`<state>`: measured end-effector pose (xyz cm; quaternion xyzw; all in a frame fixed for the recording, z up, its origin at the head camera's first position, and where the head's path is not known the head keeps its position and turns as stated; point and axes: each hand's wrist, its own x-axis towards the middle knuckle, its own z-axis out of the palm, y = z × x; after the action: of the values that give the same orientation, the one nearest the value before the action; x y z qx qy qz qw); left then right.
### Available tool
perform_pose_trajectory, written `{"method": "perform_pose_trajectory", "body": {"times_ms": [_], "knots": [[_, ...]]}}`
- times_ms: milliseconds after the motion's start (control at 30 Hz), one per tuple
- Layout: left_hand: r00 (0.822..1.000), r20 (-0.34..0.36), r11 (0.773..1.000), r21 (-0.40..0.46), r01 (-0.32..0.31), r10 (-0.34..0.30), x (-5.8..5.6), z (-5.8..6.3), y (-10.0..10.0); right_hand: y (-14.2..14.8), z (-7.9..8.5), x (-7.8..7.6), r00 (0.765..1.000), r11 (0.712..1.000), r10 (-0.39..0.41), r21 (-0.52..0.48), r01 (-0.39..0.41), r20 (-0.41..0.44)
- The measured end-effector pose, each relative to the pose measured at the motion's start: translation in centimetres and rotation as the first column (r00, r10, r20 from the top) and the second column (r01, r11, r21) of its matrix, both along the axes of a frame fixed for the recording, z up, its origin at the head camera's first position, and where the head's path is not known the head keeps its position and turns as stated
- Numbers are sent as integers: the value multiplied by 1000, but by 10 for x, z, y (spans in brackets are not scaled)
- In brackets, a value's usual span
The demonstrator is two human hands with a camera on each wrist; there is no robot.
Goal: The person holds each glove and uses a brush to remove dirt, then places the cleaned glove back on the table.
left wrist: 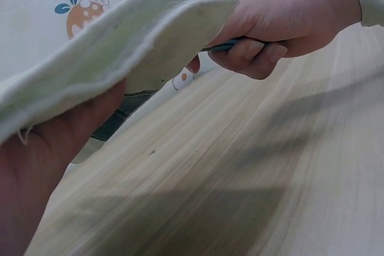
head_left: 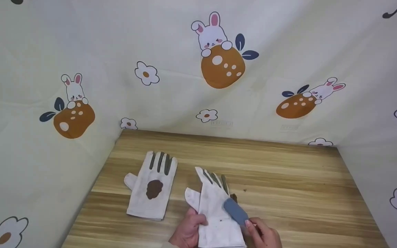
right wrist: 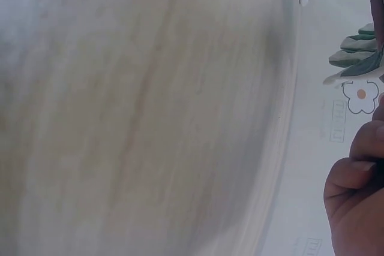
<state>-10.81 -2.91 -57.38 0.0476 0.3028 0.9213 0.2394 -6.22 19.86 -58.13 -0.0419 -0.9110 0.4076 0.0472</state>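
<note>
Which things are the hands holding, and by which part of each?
The left hand holds a white glove by its side edge, below the glove's thumb. The right hand holds a blue-grey tool by its near end.

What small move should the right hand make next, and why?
Probably a short stroke by the right hand, drawing the blue-grey tool across the brown patch: that patch shows right by the tool's far end, at the edge of the white glove, which the left hand grips.
</note>
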Motion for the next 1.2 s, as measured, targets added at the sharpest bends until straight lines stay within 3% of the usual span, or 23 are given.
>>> {"method": "perform_pose_trajectory", "body": {"times_ms": [333,467,567,633,733,867,1033,1200], "knots": [[1000,24,999,-29,-15,15,-1,3,0,3,-1,-1,999,999,10,-37,-8,35],[999,46,999,-47,-24,27,-2,5,0,2,1,-1,999,982,-51,-179,53,17],[997,63,998,-50,-44,47,-3,6,-1,0,3,-1,992,939,-126,-326,113,-19],[996,69,998,-43,-55,58,-4,7,-2,-2,5,0,988,923,-145,-366,119,-45],[996,69,998,-31,-63,65,-5,8,-5,-5,5,3,986,953,-98,-298,54,-137],[995,76,997,-29,-65,67,-6,9,-7,-9,2,6,973,992,-12,-126,-18,-232],[996,67,998,-31,-62,64,-6,10,-11,-5,-1,7,972,999,-8,-50,-4,-233],[997,40,997,-46,-61,63,-6,10,-12,2,1,6,986,1000,-13,-29,8,-166]]}}
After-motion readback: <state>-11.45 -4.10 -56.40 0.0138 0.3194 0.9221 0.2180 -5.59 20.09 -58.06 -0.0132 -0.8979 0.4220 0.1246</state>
